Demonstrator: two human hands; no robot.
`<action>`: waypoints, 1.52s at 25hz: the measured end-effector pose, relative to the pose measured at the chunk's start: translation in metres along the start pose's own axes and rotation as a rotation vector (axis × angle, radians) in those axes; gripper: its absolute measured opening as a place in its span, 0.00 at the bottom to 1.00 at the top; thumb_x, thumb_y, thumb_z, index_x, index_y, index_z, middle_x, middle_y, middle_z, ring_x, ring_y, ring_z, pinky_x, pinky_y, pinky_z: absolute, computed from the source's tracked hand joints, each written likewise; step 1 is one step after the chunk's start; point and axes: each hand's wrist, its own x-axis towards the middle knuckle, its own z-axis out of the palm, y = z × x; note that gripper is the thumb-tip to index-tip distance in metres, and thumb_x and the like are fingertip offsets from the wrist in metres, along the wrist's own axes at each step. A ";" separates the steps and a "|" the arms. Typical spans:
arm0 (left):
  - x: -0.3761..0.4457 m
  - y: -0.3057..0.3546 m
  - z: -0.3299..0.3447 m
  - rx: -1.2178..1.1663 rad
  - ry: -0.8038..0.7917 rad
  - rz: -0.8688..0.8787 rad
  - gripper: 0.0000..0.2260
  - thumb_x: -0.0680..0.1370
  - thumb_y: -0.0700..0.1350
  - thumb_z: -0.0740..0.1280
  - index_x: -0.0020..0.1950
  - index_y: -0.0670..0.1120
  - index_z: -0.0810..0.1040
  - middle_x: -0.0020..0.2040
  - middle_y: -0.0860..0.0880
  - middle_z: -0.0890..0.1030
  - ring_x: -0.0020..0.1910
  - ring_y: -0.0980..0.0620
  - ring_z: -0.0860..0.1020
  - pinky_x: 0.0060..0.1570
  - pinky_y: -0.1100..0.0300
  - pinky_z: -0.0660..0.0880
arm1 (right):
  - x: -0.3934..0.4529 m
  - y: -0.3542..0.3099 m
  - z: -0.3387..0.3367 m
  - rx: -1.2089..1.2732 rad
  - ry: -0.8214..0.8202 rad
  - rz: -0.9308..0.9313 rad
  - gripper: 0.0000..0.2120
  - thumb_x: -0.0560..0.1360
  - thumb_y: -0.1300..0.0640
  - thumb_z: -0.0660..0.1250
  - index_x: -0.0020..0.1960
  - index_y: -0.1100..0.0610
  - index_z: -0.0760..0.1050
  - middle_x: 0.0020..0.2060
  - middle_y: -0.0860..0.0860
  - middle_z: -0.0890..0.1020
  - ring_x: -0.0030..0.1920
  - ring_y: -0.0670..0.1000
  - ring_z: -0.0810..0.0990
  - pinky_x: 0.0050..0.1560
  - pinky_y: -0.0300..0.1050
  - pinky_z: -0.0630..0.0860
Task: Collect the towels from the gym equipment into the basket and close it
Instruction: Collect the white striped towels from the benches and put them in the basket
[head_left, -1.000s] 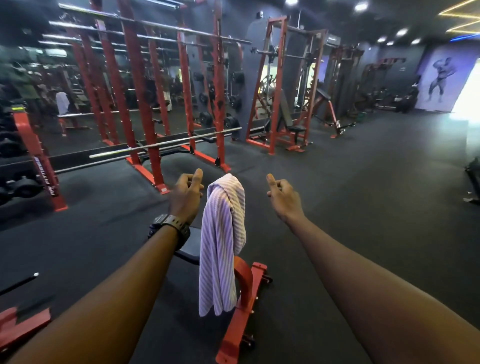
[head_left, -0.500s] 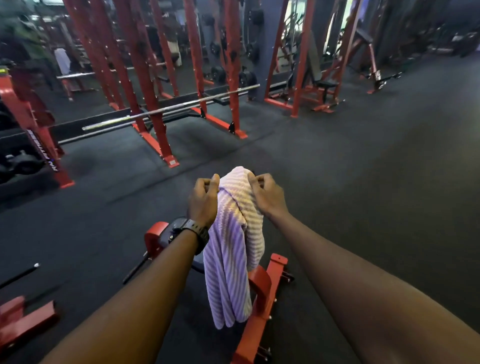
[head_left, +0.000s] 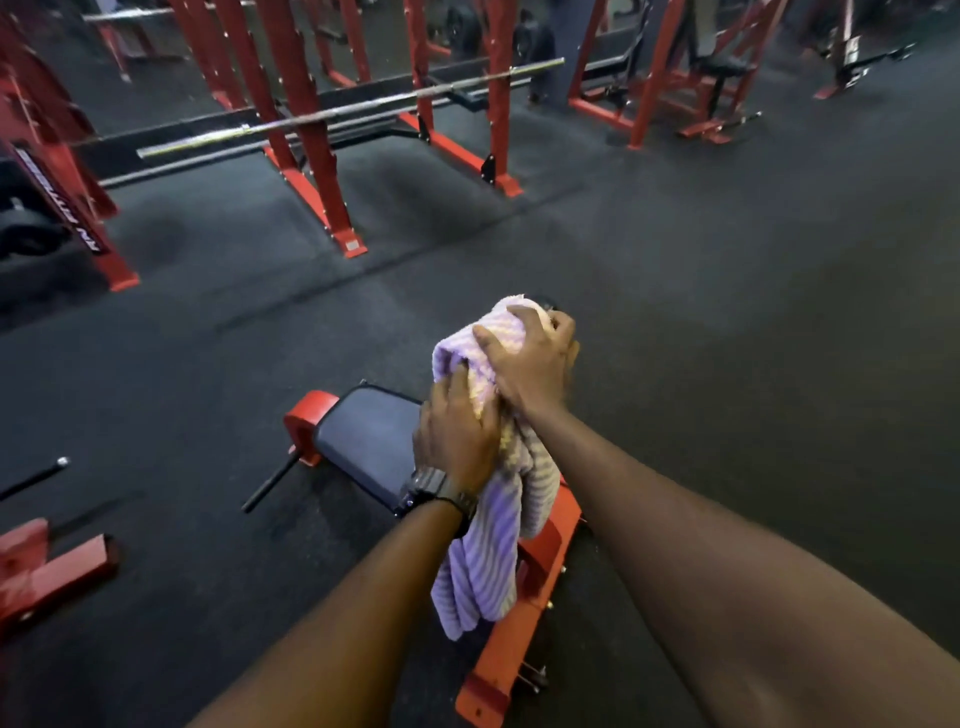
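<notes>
A lilac and white striped towel (head_left: 485, 561) hangs over the raised end of a red-framed bench (head_left: 511, 639) with a dark pad (head_left: 363, 441), in the middle of the head view. My right hand (head_left: 530, 358) grips the top of the towel from above. My left hand (head_left: 457, 436), with a dark watch on its wrist, presses on the towel's left side just below. The towel's lower part dangles down past the bench frame. No basket is in view.
Red squat racks (head_left: 311, 135) with a steel barbell (head_left: 353, 106) stand on the dark rubber floor ahead. More red machines (head_left: 670, 78) are at the back right. A red frame piece (head_left: 47, 571) and a black bar (head_left: 31, 478) lie at the left.
Both hands came together from either side of the towel and closed on its top. The view tilted down and moved closer to the bench.
</notes>
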 end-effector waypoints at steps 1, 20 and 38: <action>-0.002 0.001 0.000 0.093 0.028 0.055 0.26 0.81 0.53 0.60 0.78 0.47 0.65 0.67 0.39 0.74 0.62 0.36 0.74 0.57 0.45 0.72 | -0.002 0.000 0.003 -0.007 0.058 -0.006 0.23 0.73 0.36 0.69 0.65 0.44 0.77 0.65 0.54 0.70 0.65 0.60 0.71 0.63 0.52 0.72; 0.011 0.008 -0.288 -1.245 0.487 -0.081 0.06 0.72 0.40 0.68 0.44 0.43 0.85 0.48 0.42 0.85 0.48 0.46 0.81 0.54 0.52 0.78 | -0.098 -0.249 -0.031 0.705 -0.507 -0.586 0.43 0.67 0.22 0.62 0.68 0.54 0.75 0.63 0.47 0.80 0.62 0.41 0.78 0.65 0.39 0.72; -0.278 -0.228 -0.675 -0.615 1.232 -0.159 0.19 0.76 0.42 0.69 0.25 0.49 0.72 0.25 0.53 0.71 0.27 0.55 0.69 0.31 0.61 0.67 | -0.473 -0.564 0.092 0.548 -0.680 -1.306 0.26 0.67 0.46 0.74 0.64 0.43 0.72 0.48 0.50 0.85 0.48 0.59 0.83 0.42 0.53 0.78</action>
